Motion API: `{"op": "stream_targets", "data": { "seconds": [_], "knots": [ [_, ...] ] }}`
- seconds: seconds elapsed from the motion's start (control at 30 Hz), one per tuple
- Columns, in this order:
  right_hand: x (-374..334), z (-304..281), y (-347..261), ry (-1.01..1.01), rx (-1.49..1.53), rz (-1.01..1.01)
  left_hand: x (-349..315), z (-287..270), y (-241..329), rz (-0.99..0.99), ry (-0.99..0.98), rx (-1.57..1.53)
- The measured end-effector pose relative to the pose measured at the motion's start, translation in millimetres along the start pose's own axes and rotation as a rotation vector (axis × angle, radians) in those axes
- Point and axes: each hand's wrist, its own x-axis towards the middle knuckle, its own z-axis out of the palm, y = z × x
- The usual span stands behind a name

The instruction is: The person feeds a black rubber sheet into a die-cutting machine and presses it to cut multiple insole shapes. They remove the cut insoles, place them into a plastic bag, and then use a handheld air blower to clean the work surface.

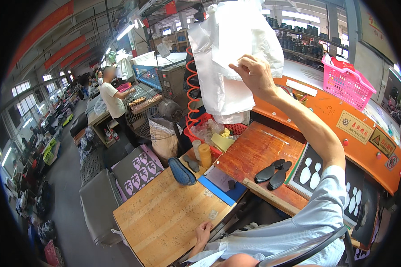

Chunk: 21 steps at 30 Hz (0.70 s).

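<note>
Nearest the lens: dark glasses frame [314,244], bottom right of frame, over a light-blue sleeve [305,209].

Right hand [256,75] is up, upper centre, in front of the hanging white plastic bags [231,40]. Fingers narrow, thumb and fingertips drawn together; can't tell if any film is pinched between them. Bags hang as a bunch at top centre, red coiled hose [193,99] just left of them.

Left hand [204,232] is low centre, at the near edge of the wooden tabletop [160,222]. Fingers loosely curled, close together; can't tell if it holds anything. Small clear piece [213,214] lies just above it in frame.

Blue shoe-shaped piece [182,171] and yellow cylinder [204,155] sit at the tabletop's far end. Black shoe parts [265,174] lie on the red-brown board [249,147], right of centre. Pink basket [349,84], upper right, on the orange machine [321,111]. Co-worker [113,98] stands upper left.
</note>
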Motion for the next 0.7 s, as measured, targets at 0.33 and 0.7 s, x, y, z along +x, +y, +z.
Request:
{"op": "stream_targets", "data": {
  "seconds": [0.33, 0.7],
  "knots": [
    [-14, 4, 24, 0.113, -0.279, -0.367, -1, 27, 31, -0.073, 0.092, -0.016],
    [-277, 41, -218, -0.599, 0.843, -0.631, 29, 35, 245, 0.227, -0.474, -0.571]
  ]
}}
